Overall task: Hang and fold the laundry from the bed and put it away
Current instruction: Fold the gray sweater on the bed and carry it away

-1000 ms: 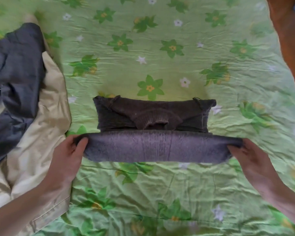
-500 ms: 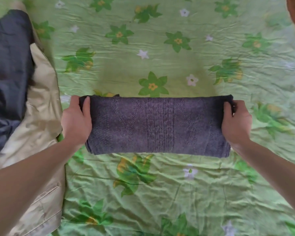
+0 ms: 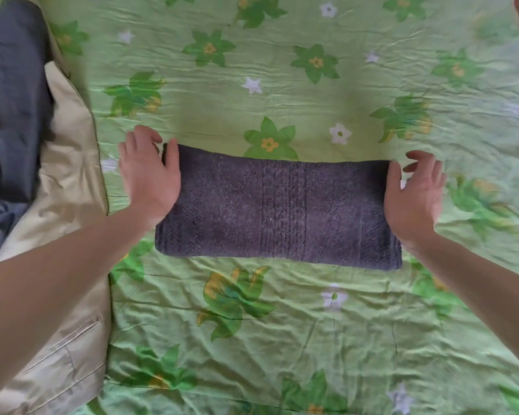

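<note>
A dark grey-purple knitted garment [image 3: 277, 209], folded into a long flat rectangle, is lying across the middle of the bed, on a wrinkled light green bedsheet [image 3: 282, 324] printed with green and white flowers. The left hand [image 3: 149, 178] is resting at the garment's left end, thumb lying along the top of the fabric near the far corner, fingers loosely spread over the sheet just beside it and gripping nothing. The right hand [image 3: 414, 193] is hovering at the right end with its fingers spread and relaxed, thumb touching the far right corner, also holding nothing. Both bare forearms are reaching in from the near edge. To the left, a shiny beige garment [image 3: 69, 235] with a stitched pocket is lying on the bed, and a dark navy cloth [image 3: 12, 115] is lying partly over it.
</note>
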A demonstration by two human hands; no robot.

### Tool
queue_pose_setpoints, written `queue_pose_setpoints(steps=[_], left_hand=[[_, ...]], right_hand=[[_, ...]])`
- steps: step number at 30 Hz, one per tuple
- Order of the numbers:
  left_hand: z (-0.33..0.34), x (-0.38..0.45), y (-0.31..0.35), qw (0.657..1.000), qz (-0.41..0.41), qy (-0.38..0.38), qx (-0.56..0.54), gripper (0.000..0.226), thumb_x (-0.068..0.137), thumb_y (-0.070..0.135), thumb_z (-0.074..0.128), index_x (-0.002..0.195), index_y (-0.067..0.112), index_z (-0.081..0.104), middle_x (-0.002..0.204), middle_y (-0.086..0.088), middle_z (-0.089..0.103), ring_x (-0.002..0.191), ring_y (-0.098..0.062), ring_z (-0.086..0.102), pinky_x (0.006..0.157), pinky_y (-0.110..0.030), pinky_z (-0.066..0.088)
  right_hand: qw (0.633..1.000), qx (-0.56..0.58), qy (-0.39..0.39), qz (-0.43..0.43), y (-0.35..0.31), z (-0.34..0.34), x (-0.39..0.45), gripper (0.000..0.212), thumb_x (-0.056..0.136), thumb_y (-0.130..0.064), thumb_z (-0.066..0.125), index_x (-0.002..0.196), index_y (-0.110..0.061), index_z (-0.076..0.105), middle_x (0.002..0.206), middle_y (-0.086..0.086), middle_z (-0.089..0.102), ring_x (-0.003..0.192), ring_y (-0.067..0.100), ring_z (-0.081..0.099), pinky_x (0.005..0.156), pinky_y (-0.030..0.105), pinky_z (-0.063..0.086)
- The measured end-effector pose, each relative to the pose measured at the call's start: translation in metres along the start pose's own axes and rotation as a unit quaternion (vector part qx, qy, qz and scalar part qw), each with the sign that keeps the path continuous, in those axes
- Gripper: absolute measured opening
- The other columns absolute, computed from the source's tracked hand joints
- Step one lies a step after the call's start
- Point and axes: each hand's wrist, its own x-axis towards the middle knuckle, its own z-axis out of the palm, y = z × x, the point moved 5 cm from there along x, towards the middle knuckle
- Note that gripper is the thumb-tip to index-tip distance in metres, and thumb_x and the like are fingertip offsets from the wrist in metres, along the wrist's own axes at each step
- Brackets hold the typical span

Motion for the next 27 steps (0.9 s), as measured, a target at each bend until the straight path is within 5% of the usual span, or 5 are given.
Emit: queue_pose_setpoints(steps=[3,7,10,17,27], left_hand=[[0.003,-0.028,0.043,0.992,0.127,-0.007,0.023,0.040,0.110,0.035,0.042,0.131,0.004,0.055,0.128,-0.015,0.056,0.120,-0.031,0.050,0.103,-0.040,0.038],[0.046,-0.097,0.088,0.947,0.276,-0.150,0.060,0.056,0.113,0.048,0.032,0.154,0.013,0.045,0.161,-0.010,0.043,0.152,-0.029,0.033,0.126,-0.053,0.025],[0.078,-0.125,0.087,0.925,0.306,-0.194,0.115,0.065,0.109,0.057,0.034,0.162,0.018,0.036,0.170,-0.010,0.029,0.159,-0.033,0.020,0.127,-0.057,0.018],[0.068,-0.091,0.037,0.934,0.269,-0.155,0.177,0.076,0.105,0.067,0.033,0.164,0.019,0.032,0.172,-0.010,0.025,0.161,-0.032,0.013,0.130,-0.055,0.009],[0.072,-0.069,0.002,0.947,0.225,-0.154,0.172,0.081,0.096,0.069,0.045,0.161,0.023,0.036,0.172,-0.009,0.023,0.158,-0.043,0.015,0.126,-0.063,0.018]], right_hand=[[0.981,-0.012,-0.023,-0.190,-0.031,0.004,-0.019,0.042,0.111,-0.033,0.044,0.139,-0.004,0.055,0.132,0.019,0.057,0.122,0.034,0.051,0.104,0.043,0.040],[0.931,-0.061,-0.123,-0.340,-0.068,0.037,-0.072,0.053,0.112,-0.042,0.037,0.157,-0.015,0.044,0.164,0.012,0.039,0.153,0.031,0.034,0.124,0.054,0.028],[0.934,-0.116,-0.161,-0.298,-0.069,0.065,-0.090,0.066,0.109,-0.060,0.025,0.165,-0.026,0.028,0.173,0.002,0.021,0.161,0.024,0.013,0.130,0.048,0.012],[0.940,-0.207,-0.157,-0.222,-0.007,0.059,-0.060,0.076,0.103,-0.070,0.017,0.167,-0.031,0.013,0.175,-0.005,0.008,0.162,0.017,0.003,0.131,0.042,0.005],[0.971,-0.078,-0.131,-0.183,0.012,0.064,-0.044,0.065,0.106,-0.058,0.029,0.164,-0.030,0.027,0.174,-0.003,0.015,0.162,0.018,0.007,0.129,0.048,0.014]])
